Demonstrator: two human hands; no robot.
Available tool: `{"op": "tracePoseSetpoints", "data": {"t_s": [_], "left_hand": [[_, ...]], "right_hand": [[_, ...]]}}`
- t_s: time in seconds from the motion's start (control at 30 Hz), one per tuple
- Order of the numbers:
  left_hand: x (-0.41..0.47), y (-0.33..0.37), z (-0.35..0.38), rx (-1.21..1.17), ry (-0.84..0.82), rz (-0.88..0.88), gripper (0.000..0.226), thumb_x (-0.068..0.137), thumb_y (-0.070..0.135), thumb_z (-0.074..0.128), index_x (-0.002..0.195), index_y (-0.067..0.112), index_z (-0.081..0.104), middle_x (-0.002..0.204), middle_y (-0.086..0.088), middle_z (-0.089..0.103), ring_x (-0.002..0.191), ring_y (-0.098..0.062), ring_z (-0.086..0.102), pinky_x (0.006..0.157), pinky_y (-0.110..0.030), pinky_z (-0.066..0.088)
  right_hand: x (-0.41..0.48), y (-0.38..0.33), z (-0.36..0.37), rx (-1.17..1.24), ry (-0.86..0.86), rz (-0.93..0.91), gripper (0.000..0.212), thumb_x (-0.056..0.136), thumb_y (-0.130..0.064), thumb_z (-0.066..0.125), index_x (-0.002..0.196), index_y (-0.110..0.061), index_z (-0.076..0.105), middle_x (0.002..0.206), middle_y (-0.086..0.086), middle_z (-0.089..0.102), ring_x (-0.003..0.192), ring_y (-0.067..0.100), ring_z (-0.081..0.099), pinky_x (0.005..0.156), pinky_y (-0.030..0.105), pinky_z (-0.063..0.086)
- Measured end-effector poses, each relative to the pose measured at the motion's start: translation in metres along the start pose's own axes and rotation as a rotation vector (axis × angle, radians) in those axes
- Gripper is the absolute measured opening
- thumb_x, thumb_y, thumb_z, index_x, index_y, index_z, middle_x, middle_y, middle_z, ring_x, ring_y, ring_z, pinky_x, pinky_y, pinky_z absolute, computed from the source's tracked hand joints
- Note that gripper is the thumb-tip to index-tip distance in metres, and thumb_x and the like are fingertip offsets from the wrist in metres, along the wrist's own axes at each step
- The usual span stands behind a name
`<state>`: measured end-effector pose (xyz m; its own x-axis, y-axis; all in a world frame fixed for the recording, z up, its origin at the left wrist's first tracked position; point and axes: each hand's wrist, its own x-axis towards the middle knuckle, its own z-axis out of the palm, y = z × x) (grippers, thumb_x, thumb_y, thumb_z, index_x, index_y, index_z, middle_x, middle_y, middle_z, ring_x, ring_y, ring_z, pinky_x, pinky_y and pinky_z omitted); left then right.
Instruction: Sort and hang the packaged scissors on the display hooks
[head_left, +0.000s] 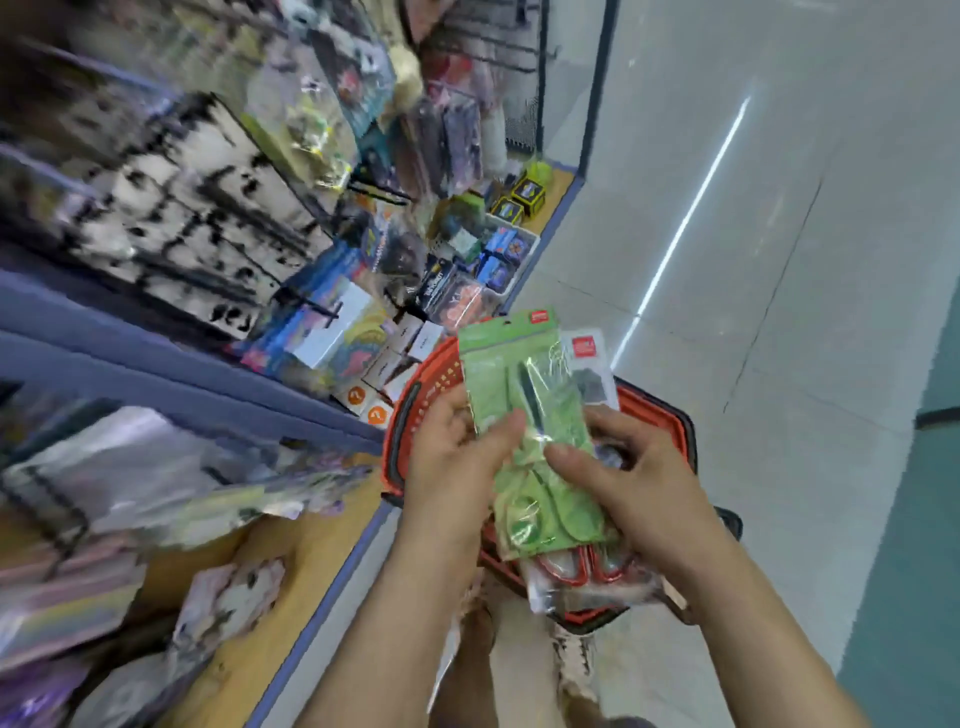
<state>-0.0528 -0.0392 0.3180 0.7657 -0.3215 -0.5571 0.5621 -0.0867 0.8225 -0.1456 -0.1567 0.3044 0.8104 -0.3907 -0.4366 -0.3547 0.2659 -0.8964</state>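
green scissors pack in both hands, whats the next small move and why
Probably slide the green scissors pack off the stack with the left hand, the right hand keeping the rest. Both thumbs pinch it on top, with a white-carded pack behind and a red-handled scissors pack beneath, so the kinds need separating first.

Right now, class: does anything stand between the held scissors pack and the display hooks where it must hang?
Nothing visible blocks it. Both the left hand and right hand grip the green scissors pack above the red basket. Open air lies towards the display rack on the left, though blur hides its hooks.
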Motion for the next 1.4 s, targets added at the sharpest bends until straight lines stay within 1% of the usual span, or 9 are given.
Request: {"op": "tracePoseSetpoints", "data": {"t_s": [0.13,0.3,0.43,0.67,0.8,0.93,1.17,1.27,1.4], "left_hand": [[-0.059,0.072,-0.037,-0.109,0.182,0.154,0.02,0.083,0.029,0.076,0.091,0.013,0.069,0.09,-0.012,0.07,0.078,-0.026,0.062,0.069,-0.042,0.051],[-0.149,0.133,-0.093,-0.255,0.348,0.304,0.015,0.093,0.003,0.06,0.081,0.009,0.066,0.066,-0.003,0.071,0.055,-0.015,0.065,0.051,-0.024,0.052],[-0.218,0.147,-0.153,-0.276,0.571,0.461,0.014,0.093,0.002,0.059,0.086,0.01,0.067,0.082,-0.009,0.072,0.071,-0.022,0.066,0.069,-0.037,0.054],[-0.343,0.108,-0.28,-0.469,0.879,0.611,0.01,0.095,0.007,0.06,0.092,0.008,0.07,0.094,-0.016,0.073,0.083,-0.028,0.068,0.079,-0.05,0.057],[-0.412,0.062,-0.353,-0.538,0.997,0.651,0.011,0.096,0.006,0.059,0.091,0.007,0.069,0.085,-0.007,0.074,0.078,-0.022,0.069,0.074,-0.041,0.06],[-0.475,0.016,-0.422,-0.583,1.102,0.683,0.01,0.096,0.006,0.059,0.099,0.001,0.068,0.095,-0.016,0.074,0.086,-0.03,0.069,0.082,-0.052,0.058],[-0.536,-0.033,-0.505,-0.614,1.271,0.669,0.01,0.094,0.004,0.06,0.093,0.002,0.07,0.087,-0.011,0.072,0.079,-0.025,0.068,0.073,-0.043,0.059],[-0.554,-0.037,-0.535,-0.61,1.332,0.692,0.009,0.093,0.006,0.063,0.089,0.004,0.071,0.087,-0.013,0.072,0.08,-0.028,0.068,0.076,-0.051,0.059],[-0.582,-0.024,-0.571,-0.531,1.359,0.79,0.012,0.093,0.004,0.061,0.085,0.008,0.069,0.074,0.0,0.07,0.072,-0.018,0.064,0.07,-0.035,0.056]], "right_hand": [[-0.046,-0.069,0.024,-0.162,-0.232,-0.142,0.018,0.081,-0.019,0.075,0.093,-0.032,0.078,0.096,-0.007,0.076,0.087,0.008,0.071,0.074,0.022,0.056],[-0.1,-0.126,0.088,-0.187,-0.486,-0.219,0.015,0.082,-0.012,0.074,0.097,-0.018,0.075,0.083,-0.011,0.075,0.072,0.003,0.066,0.066,0.016,0.051],[-0.147,-0.142,0.16,-0.111,-0.642,-0.155,0.031,0.071,-0.027,0.081,0.099,-0.013,0.075,0.088,0.001,0.076,0.076,0.013,0.069,0.068,0.028,0.054],[-0.249,-0.12,0.289,-0.13,-0.923,-0.056,0.017,0.076,-0.036,0.067,0.083,-0.026,0.079,0.087,-0.001,0.075,0.081,0.013,0.069,0.081,0.03,0.054],[-0.313,-0.077,0.354,-0.17,-1.035,0.014,0.019,0.08,-0.034,0.063,0.084,-0.028,0.081,0.093,0.0,0.077,0.088,0.014,0.072,0.089,0.032,0.056],[-0.369,-0.035,0.412,-0.206,-1.084,0.09,0.027,0.096,-0.02,0.055,0.085,-0.023,0.08,0.093,-0.001,0.078,0.086,0.011,0.073,0.08,0.024,0.059],[-0.427,0.003,0.49,-0.253,-1.199,0.188,0.034,0.095,-0.014,0.053,0.081,-0.028,0.081,0.086,-0.002,0.078,0.079,0.011,0.074,0.069,0.025,0.06],[-0.43,0.012,0.52,-0.302,-1.228,0.075,0.036,0.099,-0.008,0.052,0.086,-0.027,0.079,0.09,-0.001,0.076,0.079,0.014,0.07,0.074,0.029,0.058],[-0.43,0.008,0.56,-0.402,-1.23,-0.336,0.034,0.099,-0.001,0.053,0.091,-0.026,0.074,0.082,-0.012,0.069,0.062,0.0,0.052,0.062,0.016,0.045]]}}
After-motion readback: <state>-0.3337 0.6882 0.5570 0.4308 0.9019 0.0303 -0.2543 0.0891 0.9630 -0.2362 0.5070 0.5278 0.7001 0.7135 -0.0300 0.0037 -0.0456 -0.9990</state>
